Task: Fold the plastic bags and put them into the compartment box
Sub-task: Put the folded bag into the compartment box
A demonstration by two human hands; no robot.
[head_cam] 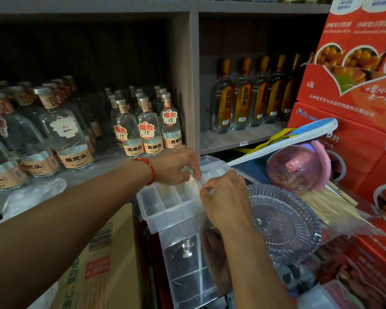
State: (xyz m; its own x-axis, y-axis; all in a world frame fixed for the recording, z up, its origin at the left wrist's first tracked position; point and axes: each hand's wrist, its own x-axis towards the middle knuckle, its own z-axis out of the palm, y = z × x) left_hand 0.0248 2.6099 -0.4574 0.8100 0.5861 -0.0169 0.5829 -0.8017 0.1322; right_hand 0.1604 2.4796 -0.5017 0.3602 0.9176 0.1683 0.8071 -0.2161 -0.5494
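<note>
Two bare forearms are extended over a cardboard carton (103, 259) toward a clear compartment box (165, 210) in a shop aisle.

A folded plastic bag (193, 182) is pinched above the box's rear compartments by the curled fingers of both the left hand (176, 166), a red string bracelet (151, 169) worn at its wrist, and the right hand (225, 197). A cut-glass plate (283, 219) is seen just beside the box, and shelved liquor bottles (147, 126) behind.

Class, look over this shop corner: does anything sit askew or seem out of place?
Yes: a pink cup lies tipped on its side beside the glass dish, and a loose plastic bag lies crumpled on the bottle shelf.
</note>
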